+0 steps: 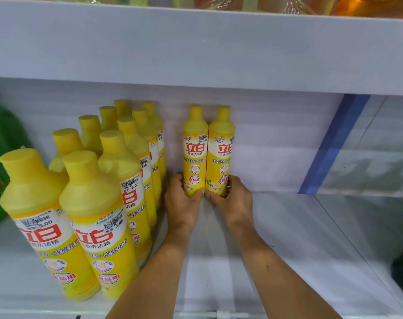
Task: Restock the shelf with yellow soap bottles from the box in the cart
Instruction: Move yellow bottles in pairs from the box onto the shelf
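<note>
Two yellow soap bottles at the back of the shelf (pixel 287 238), right of centre: left bottle (pixel 195 148) and right bottle (pixel 221 155).
Both upright, long axis vertical, caps up, labels facing the camera.
Sides touching each other. Close to the white back panel (pixel 276 139); contact not clear. Bases hidden by fingers, so can't tell if seated on the board.

Gripping left bottle low, at the base, with left hand (pixel 181 203): fingers curled round its left side, thumb across the front.
Mirrored on the other side: right hand (pixel 236 201) curled round the base of right bottle, thumb in front.
Thumb tips meeting at the seam between the two bottles. Both hands clenched on their bottles, neither released.

Just left of left hand: stocked bottles (pixel 99 203) of the same yellow type, in rows running front to back, all upright, caps up, price stickers on labels.
Green bottles (pixel 0 146) at the far left edge.
Right of the pair: a blue upright strip (pixel 333 143).
Upper shelf (pixel 195 47) overhead, goods on it blurred.
</note>
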Demonstrator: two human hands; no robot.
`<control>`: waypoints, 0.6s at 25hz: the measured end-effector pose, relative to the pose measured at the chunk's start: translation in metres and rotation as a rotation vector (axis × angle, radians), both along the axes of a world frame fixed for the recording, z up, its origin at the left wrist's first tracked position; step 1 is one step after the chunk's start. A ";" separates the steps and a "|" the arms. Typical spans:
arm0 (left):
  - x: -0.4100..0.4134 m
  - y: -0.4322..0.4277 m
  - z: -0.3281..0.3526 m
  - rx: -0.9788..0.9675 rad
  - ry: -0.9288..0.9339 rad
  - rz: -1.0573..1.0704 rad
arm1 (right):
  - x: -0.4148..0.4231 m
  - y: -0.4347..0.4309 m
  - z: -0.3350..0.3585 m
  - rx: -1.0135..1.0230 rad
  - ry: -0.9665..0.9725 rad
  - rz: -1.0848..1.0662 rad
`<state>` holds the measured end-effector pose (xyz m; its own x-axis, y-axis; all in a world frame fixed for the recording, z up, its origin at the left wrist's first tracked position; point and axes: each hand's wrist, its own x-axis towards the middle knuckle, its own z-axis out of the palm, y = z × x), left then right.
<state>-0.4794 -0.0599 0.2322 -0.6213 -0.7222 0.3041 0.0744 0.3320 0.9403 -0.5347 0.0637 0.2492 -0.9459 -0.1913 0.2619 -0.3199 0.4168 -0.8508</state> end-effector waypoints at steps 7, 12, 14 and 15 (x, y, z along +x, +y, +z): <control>0.004 0.000 0.005 0.020 -0.023 -0.007 | 0.003 0.001 0.000 0.041 0.000 0.010; 0.029 0.004 0.015 -0.125 -0.183 -0.112 | 0.029 0.021 0.017 0.058 -0.007 0.087; 0.038 0.007 0.028 -0.292 -0.362 -0.139 | 0.042 0.035 0.033 0.186 0.025 0.134; 0.043 0.010 0.037 -0.383 -0.442 -0.139 | 0.047 0.043 0.043 0.274 0.034 0.160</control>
<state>-0.4360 -0.0500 0.2693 -0.8290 -0.5150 0.2182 -0.2291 0.6685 0.7075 -0.4876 0.1062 0.2919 -0.8899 -0.4044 0.2112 -0.4260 0.5710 -0.7018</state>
